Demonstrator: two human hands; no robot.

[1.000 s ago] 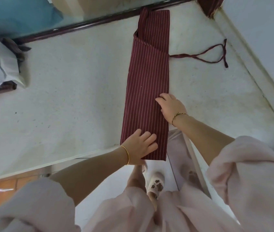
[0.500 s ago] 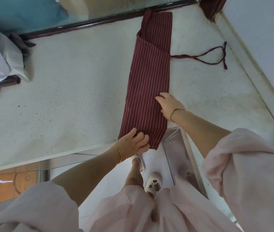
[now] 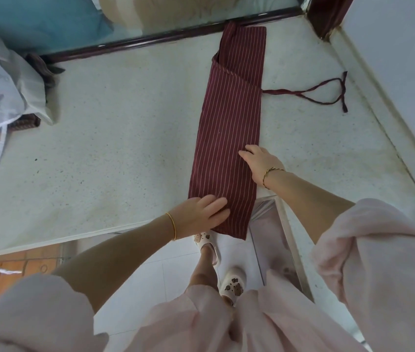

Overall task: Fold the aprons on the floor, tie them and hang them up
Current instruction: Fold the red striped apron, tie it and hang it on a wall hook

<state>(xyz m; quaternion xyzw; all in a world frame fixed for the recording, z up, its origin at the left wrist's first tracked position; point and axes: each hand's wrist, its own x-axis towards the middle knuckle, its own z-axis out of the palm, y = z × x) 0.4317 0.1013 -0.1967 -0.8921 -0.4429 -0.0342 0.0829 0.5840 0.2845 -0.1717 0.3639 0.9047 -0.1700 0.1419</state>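
A dark red apron (image 3: 229,128) with thin pale stripes lies folded into a long narrow strip on a white speckled ledge (image 3: 112,148). Its near end hangs a little over the ledge's front edge. One thin tie (image 3: 328,96) loops out to the right of the strip. My left hand (image 3: 201,214) grips the strip's near left corner, fingers on top. My right hand (image 3: 259,165) rests flat on the strip's right edge, a little farther up.
A white mesh bag (image 3: 3,97) with cords lies at the ledge's left. A dark window frame (image 3: 150,39) borders the back, a wall (image 3: 404,59) the right. More dark red cloth (image 3: 328,13) hangs in the far corner. My feet in white shoes (image 3: 232,283) stand on tiles below.
My left hand shifted from the strip's bottom edge to its near left corner, and the near end now hangs skewed over the ledge. My right hand has stayed on the right edge.
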